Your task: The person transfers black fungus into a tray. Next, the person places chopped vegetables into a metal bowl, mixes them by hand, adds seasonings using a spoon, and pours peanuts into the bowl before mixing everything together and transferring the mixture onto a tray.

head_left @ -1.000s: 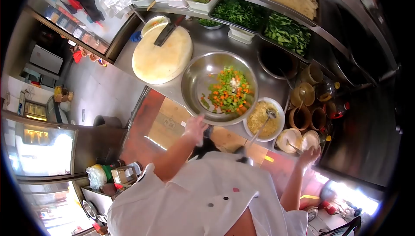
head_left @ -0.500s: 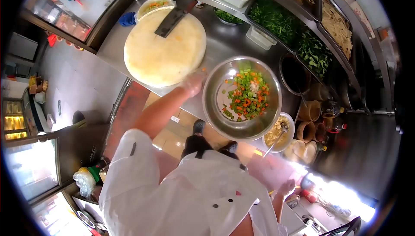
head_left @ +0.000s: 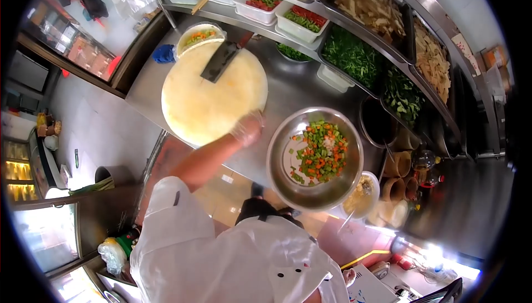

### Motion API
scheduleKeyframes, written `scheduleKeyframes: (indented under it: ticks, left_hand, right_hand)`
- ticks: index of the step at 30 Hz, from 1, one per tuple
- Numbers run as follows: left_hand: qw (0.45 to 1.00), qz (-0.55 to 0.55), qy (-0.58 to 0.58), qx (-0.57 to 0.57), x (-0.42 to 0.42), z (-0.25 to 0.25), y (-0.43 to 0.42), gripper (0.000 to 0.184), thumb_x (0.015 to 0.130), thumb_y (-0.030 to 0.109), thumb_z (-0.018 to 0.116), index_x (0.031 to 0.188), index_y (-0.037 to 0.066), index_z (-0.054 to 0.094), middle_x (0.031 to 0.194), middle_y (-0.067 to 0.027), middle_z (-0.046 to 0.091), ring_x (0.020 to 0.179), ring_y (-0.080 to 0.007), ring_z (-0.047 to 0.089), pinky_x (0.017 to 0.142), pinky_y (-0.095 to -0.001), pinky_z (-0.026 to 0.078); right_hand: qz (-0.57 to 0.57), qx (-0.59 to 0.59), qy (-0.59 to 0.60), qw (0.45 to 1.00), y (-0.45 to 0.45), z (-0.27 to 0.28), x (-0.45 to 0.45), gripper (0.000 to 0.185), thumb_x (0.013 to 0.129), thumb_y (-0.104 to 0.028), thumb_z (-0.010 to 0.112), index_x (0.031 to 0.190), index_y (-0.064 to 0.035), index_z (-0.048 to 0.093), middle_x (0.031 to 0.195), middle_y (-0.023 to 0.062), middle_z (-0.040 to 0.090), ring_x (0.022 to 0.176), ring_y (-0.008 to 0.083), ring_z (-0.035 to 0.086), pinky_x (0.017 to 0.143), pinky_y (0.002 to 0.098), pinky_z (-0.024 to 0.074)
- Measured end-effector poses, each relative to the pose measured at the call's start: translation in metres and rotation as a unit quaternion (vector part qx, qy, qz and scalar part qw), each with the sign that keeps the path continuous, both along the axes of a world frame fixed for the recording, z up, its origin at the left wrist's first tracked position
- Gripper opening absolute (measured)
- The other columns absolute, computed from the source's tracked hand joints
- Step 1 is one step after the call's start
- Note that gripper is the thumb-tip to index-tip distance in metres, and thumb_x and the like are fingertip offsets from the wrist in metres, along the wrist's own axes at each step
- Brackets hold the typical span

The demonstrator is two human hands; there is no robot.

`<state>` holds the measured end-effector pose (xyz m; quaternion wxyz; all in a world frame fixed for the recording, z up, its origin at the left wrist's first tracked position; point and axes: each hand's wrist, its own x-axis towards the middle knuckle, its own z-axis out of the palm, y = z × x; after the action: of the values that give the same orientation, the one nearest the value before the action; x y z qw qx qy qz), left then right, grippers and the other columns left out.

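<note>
My left hand [head_left: 248, 128], in a thin clear glove, is at the right edge of a round pale chopping board [head_left: 213, 100]. Motion smears its fingers, so whether they hold anything is unclear. Across the far part of the board lies a cleaver [head_left: 220, 62]. Just right of this hand stands a large steel bowl [head_left: 275, 172] with diced green and orange vegetables [head_left: 320, 156] and a small pale heap among them. Low on the right, my right hand [head_left: 349, 277] shows only in part beside my white jacket, its fingers mostly hidden.
A white bowl [head_left: 376, 192] of yellowish food with a spoon stands against the steel bowl. Behind the board is a tub [head_left: 183, 45] of diced vegetables and a blue cloth [head_left: 163, 53]. Trays of greens [head_left: 352, 53] and white containers [head_left: 299, 30] line the shelf. Bottles [head_left: 429, 178] stand right.
The view has shifted, so the counter things sit lower in it. My left hand has moved from the gap beside the steel bowl to the board's edge. My right hand has dropped lower, mostly out of sight.
</note>
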<state>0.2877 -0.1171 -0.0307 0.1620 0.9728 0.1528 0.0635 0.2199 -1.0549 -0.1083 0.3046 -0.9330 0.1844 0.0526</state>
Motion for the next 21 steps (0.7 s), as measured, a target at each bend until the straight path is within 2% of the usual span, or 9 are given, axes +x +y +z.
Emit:
scheduleKeyframes:
  ticks: [4,7,8,9,10,12,14,17,21]
  left_hand:
    - [0.952,0.262,-0.13,-0.092,0.015,0.057,0.145,0.012,0.085,0.015,0.058,0.094,0.012,0.065,0.094,-0.0168,0.066,0.087,-0.0335,0.066,0.068,-0.0439,0.052]
    - [0.672,0.421,-0.424,-0.438,0.004,0.095,0.216,0.019,0.095,0.018,0.055,0.103,0.006,0.067,0.078,-0.0038,0.065,0.07,-0.0146,0.064,0.066,-0.0307,0.053]
    - [0.677,0.486,-0.385,-0.396,-0.007,0.089,0.23,0.018,0.093,0.018,0.056,0.103,0.008,0.068,0.081,-0.0054,0.068,0.075,-0.0181,0.067,0.069,-0.033,0.054]
    - [0.909,0.386,-0.13,-0.093,-0.024,0.07,0.245,0.018,0.091,0.02,0.057,0.101,0.009,0.069,0.082,-0.006,0.069,0.076,-0.0203,0.068,0.069,-0.0348,0.054]
    - [0.938,0.203,0.155,0.233,-0.037,0.05,0.248,0.018,0.089,0.021,0.059,0.098,0.01,0.071,0.082,-0.0065,0.069,0.077,-0.0225,0.069,0.069,-0.0365,0.054]
    - [0.977,0.186,0.049,0.095,-0.048,0.015,0.186,0.014,0.085,0.021,0.061,0.076,0.011,0.066,0.085,-0.0076,0.065,0.082,-0.0248,0.065,0.069,-0.0368,0.053]
    - [0.969,0.154,0.093,-0.17,-0.062,0.006,0.101,0.023,0.088,0.03,0.061,0.097,0.009,0.06,0.102,-0.011,0.061,0.089,-0.0262,0.064,0.076,-0.0391,0.054]
    - [0.734,0.177,0.218,-0.618,-0.089,0.03,-0.028,0.052,0.093,0.045,0.062,0.127,0.007,0.051,0.129,-0.0159,0.055,0.099,-0.0282,0.064,0.086,-0.0427,0.055]
    - [0.528,0.241,0.194,-0.791,-0.062,0.028,-0.141,0.071,0.092,0.049,0.066,0.145,0.007,0.043,0.145,-0.0144,0.048,0.113,-0.0326,0.058,0.09,-0.0445,0.055]
  right_hand:
    - [-0.105,0.205,0.086,0.969,0.014,-0.011,-0.006,0.028,0.09,-0.014,0.066,0.117,-0.0058,0.061,0.097,0.0098,0.064,0.077,0.0238,0.061,0.066,0.0406,0.0553]
    - [-0.142,0.259,0.083,0.952,0.048,-0.006,0.005,0.027,0.091,-0.013,0.066,0.116,-0.0048,0.061,0.096,0.0107,0.065,0.077,0.0236,0.062,0.065,0.0385,0.0558]
    - [-0.14,0.266,0.084,0.95,0.057,-0.005,0.006,0.026,0.092,-0.012,0.066,0.116,-0.0044,0.061,0.096,0.011,0.065,0.077,0.0235,0.062,0.065,0.0378,0.0559]
    - [-0.134,0.271,0.086,0.949,0.062,-0.006,0.007,0.026,0.092,-0.012,0.066,0.116,-0.004,0.061,0.096,0.0113,0.065,0.077,0.0235,0.063,0.065,0.0371,0.0561]
    - [-0.072,0.19,0.082,0.976,0.055,-0.023,0.007,0.025,0.093,-0.012,0.066,0.117,-0.0042,0.062,0.097,0.0118,0.066,0.078,0.0237,0.064,0.065,0.0373,0.0564]
    - [-0.126,0.312,0.096,0.937,0.024,-0.056,-0.005,0.027,0.093,-0.014,0.066,0.118,-0.0047,0.062,0.098,0.0125,0.066,0.08,0.0253,0.064,0.067,0.0384,0.0574]
    - [-0.099,0.316,0.098,0.938,0.017,-0.081,0.001,0.028,0.094,-0.016,0.066,0.119,-0.0048,0.061,0.098,0.0122,0.066,0.079,0.0256,0.064,0.068,0.0384,0.0571]
    - [0.059,0.135,0.088,0.985,0.012,-0.097,0.006,0.029,0.094,-0.019,0.064,0.119,-0.0044,0.06,0.095,0.0101,0.066,0.076,0.0238,0.062,0.067,0.0365,0.0547]
    - [0.149,-0.062,0.061,0.985,0.015,-0.047,-0.047,0.032,0.092,-0.021,0.067,0.12,-0.0068,0.06,0.093,0.0103,0.069,0.071,0.0245,0.064,0.068,0.0367,0.0537]
